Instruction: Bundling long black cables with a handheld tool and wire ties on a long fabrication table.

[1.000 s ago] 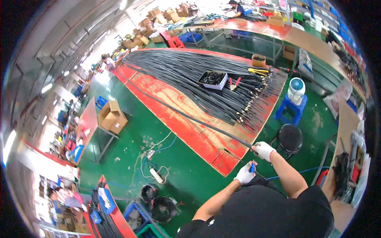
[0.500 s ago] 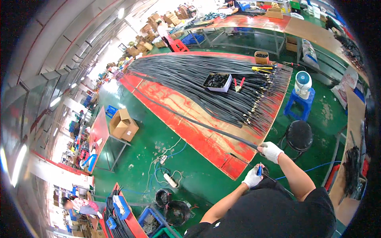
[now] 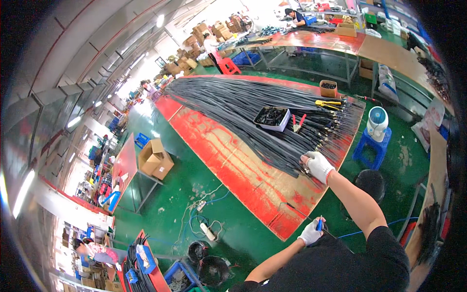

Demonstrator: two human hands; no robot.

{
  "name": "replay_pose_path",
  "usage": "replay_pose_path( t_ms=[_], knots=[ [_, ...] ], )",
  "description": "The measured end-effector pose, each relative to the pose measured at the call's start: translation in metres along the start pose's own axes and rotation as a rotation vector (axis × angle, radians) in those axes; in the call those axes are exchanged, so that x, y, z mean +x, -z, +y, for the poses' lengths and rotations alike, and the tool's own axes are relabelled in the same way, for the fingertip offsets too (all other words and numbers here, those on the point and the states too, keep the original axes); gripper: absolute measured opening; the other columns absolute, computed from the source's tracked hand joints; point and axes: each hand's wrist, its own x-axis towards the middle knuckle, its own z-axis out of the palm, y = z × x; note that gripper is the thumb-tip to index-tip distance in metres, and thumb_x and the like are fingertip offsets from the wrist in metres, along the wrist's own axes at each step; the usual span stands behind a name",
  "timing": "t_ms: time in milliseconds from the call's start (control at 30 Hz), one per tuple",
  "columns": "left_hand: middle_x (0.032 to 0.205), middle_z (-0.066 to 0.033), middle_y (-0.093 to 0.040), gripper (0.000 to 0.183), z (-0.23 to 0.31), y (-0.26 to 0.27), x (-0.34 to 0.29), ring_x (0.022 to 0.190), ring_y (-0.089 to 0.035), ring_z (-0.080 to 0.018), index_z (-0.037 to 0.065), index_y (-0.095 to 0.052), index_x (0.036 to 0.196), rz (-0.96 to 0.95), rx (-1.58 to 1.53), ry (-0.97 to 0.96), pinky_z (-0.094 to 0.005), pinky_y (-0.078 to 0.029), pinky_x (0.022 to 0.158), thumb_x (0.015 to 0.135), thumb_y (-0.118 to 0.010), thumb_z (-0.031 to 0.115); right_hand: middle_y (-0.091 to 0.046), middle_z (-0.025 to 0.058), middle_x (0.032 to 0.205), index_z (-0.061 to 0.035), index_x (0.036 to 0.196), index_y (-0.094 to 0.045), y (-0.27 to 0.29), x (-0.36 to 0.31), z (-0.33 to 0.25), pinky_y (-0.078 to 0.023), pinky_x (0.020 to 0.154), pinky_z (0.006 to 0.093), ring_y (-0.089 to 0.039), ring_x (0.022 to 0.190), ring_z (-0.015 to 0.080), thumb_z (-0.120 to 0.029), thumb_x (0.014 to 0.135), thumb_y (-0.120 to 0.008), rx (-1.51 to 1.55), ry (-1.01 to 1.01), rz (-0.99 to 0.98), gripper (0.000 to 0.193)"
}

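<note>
A long bundle of black cables (image 3: 233, 114) fans out across the red and tan table, its thin stripped ends toward me. My right hand (image 3: 319, 167), in a white glove, is closed at the bundle's near corner, fingers around the end of a black cable there; the fingertips are partly hidden. Close to my body, my gloved left hand (image 3: 311, 233) grips a small blue-handled tool (image 3: 319, 224). A thin dark rod with a bent tip (image 3: 297, 209) reaches from near that hand over the table's corner. On the cables lie a white tray of small black parts (image 3: 283, 125), red-handled pliers (image 3: 298, 123) and a yellow tool (image 3: 328, 103).
A small box of dark parts (image 3: 328, 88) stands at the table's far edge. To the right are a white fan (image 3: 377, 121) on a blue stool (image 3: 372, 148) and a black round stool (image 3: 369, 184). A power strip (image 3: 207, 231) and black buckets (image 3: 214, 270) sit on the green floor.
My right hand has moved forward and left onto the bundle, and the single dark cable it held across the bare table now lies with the others. My left hand has stayed near my body.
</note>
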Motion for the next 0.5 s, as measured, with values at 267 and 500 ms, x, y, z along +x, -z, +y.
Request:
replay_pose_path(
  t_ms=[267, 500],
  knots=[
    [0.097, -0.0095, -0.061, 0.049, 0.021, -0.013, 0.035, 0.092, -0.066, -0.0276, 0.014, -0.055, 0.124, -0.048, -0.035, 0.019, -0.0389, -0.053, 0.087, 0.078, -0.067, 0.003, -0.074, 0.0155, 0.098, 0.0013, 0.115, -0.072, 0.05, 0.136, 0.197, -0.051, 0.083, 0.0391, -0.067, 0.091, 0.0259, -0.032, 0.103, -0.06, -0.329, -0.117, 0.121, 0.038],
    [0.096, -0.007, -0.062, 0.05, 0.013, -0.014, 0.052, 0.089, -0.066, -0.023, 0.014, -0.056, 0.125, 0.014, -0.072, 0.199, -0.0364, -0.054, 0.085, 0.078, -0.068, 0.001, -0.075, 0.0217, 0.11, -0.0017, 0.117, -0.075, 0.071, 0.154, 0.22, -0.053, 0.091, 0.043, -0.072, 0.104, 0.0358, -0.04, 0.095, -0.068, -0.802, -0.218, -0.201, 0.045]
  ],
)
